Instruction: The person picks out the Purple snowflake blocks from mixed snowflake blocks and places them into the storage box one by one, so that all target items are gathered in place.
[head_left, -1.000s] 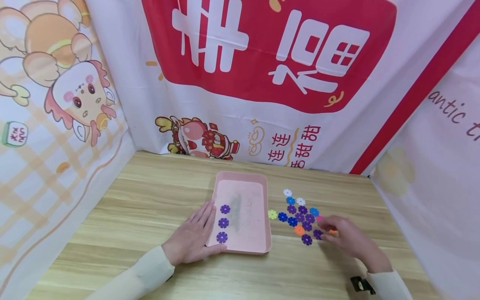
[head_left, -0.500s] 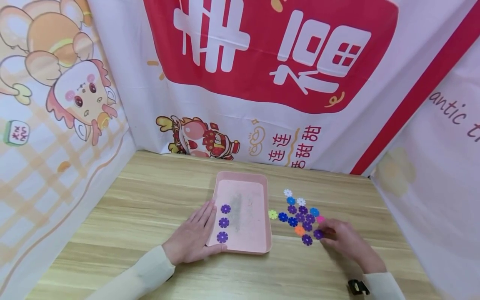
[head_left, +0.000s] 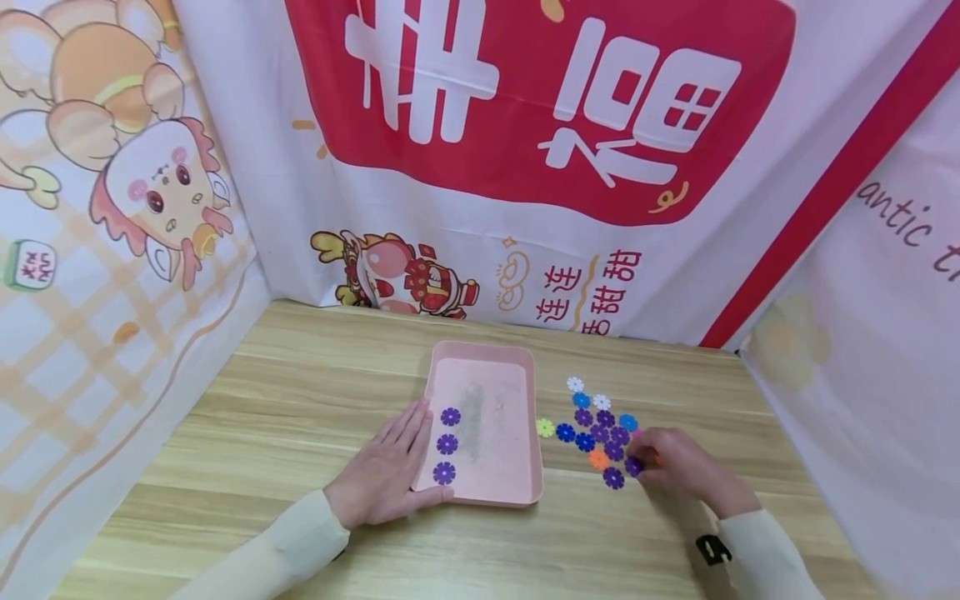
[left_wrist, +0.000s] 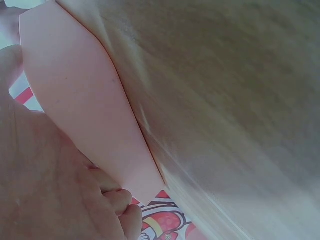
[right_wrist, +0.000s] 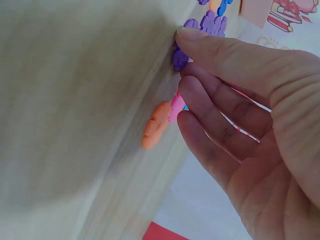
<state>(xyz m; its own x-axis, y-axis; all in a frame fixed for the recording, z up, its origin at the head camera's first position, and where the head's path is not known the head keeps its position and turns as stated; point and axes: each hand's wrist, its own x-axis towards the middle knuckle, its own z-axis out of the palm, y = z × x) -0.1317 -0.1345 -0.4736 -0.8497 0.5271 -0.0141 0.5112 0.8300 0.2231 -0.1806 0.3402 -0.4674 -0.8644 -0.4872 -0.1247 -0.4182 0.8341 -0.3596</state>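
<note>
A pink tray [head_left: 538, 467] lies on the table with three purple snowflake discs [head_left: 447, 444] in a column along its left side. My left hand [head_left: 386, 467] rests against the tray's left rim, fingers fairly straight, its thumb at the near corner. Close to the tray's outer wall [left_wrist: 90, 95], the left wrist view shows that palm and fingers. To the right, my right hand [head_left: 686, 468] pinches a purple snowflake disc [right_wrist: 180, 57] by its edges between thumb and index finger, at the table. The other fingers are bent. Orange [right_wrist: 156, 125] and pink [right_wrist: 176, 106] discs lie beside them.
Right of the tray lies a loose cluster of snowflake discs: several purple [head_left: 600, 433], blue, white [head_left: 574, 384], an orange [head_left: 598, 459] and a yellow-green one [head_left: 545, 427] near the tray's wall. Printed cloth [head_left: 420, 183] hangs behind and at both sides of the wooden table [head_left: 300, 375].
My right hand has shifted slightly left, closing its fingertips around the purple disc at the cluster's right side. My left hand and the tray stay in place.
</note>
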